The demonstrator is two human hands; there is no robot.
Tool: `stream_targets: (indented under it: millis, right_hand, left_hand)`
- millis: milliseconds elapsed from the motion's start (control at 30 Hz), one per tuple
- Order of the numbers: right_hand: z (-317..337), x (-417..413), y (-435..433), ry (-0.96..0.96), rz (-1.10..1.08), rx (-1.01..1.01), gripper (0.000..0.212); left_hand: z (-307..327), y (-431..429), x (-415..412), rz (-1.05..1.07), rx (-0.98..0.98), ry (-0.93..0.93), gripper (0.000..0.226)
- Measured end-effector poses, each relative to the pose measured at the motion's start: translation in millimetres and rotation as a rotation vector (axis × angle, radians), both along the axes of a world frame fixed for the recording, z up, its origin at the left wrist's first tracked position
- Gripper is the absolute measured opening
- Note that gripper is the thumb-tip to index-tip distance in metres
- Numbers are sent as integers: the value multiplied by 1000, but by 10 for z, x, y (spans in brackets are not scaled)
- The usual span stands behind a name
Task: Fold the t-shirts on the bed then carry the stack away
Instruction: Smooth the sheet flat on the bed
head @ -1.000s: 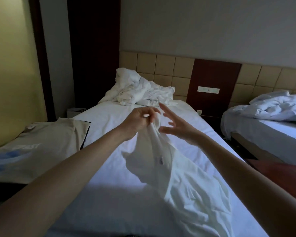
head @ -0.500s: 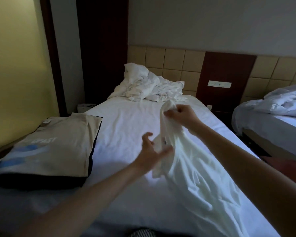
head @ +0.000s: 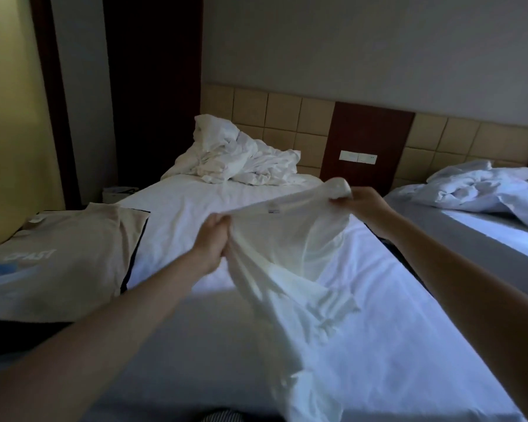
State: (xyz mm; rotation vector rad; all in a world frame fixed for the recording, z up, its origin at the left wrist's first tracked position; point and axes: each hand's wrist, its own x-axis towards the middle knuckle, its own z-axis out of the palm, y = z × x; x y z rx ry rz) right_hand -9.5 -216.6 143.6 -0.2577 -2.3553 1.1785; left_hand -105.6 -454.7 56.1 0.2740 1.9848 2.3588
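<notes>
- Left hand (head: 215, 236), right hand (head: 363, 205): I see both gripping white shirt (head: 287, 254), held above bed (head: 192, 202).
- Beige shirt (head: 67, 254) folded flat at bed's left; duvet (head: 238, 156) crumpled by headboard (head: 284, 117).
- Second bed (head: 470, 236) to right.

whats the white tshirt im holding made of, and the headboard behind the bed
The white t-shirt: thin, soft knit, probably cotton or a blend; matte, it drapes in loose folds and light shows through it between the left hand and right hand. The headboard: tan square panels, likely padded leatherette or fabric; the seams look cushioned. Its dark centre panel looks like stained wood or veneer.
</notes>
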Motion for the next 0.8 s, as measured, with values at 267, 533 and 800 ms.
stream_targets:
  millis: [267, 533, 800]
  right_hand:
    - [315, 107, 298, 38, -8, 302, 15]
    - [758, 198, 189, -298, -224, 1030, 57]
    - [1300, 117, 222, 115, -130, 365, 22]
  left_hand:
    - [1169, -712, -318, -119, -1120, 607, 56]
    - [1656, -969, -422, 135, -938, 554, 32]
    - [2075, -943, -312, 164, -757, 708, 50]
